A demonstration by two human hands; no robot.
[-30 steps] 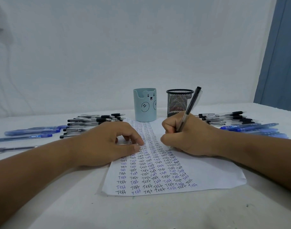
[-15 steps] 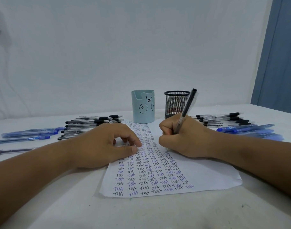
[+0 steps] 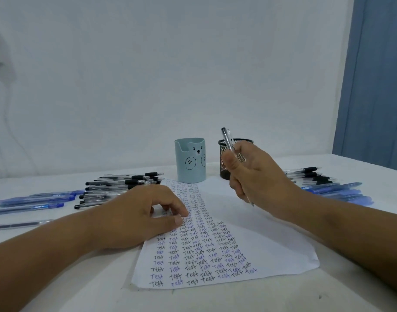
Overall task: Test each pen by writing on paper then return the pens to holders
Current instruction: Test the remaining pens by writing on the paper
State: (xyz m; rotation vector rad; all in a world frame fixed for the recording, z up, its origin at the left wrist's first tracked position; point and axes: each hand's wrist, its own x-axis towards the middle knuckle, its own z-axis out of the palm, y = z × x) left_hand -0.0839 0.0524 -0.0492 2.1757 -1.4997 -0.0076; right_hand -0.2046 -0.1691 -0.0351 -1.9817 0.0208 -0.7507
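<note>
A white sheet of paper (image 3: 272, 242) covered in columns of the word "Test" lies in front of me. My left hand (image 3: 139, 217) rests on its left edge, fingertips touching the sheet. My right hand (image 3: 256, 176) is raised above the paper and grips a clear black-ink pen (image 3: 227, 140), whose top end points up and whose tip pokes out below the hand. Behind the paper stand a light blue bear pen holder (image 3: 190, 164) and a black mesh pen holder (image 3: 224, 170), partly hidden by my right hand.
Black pens (image 3: 121, 185) and blue pens (image 3: 33, 202) lie in heaps on the white table at the left. More black pens (image 3: 305, 174) and blue pens (image 3: 337, 191) lie at the right. A blue curtain (image 3: 373, 82) hangs at the far right.
My right hand has lifted the pen off the paper and moved up and back toward the mesh holder. My left hand has stayed on the sheet.
</note>
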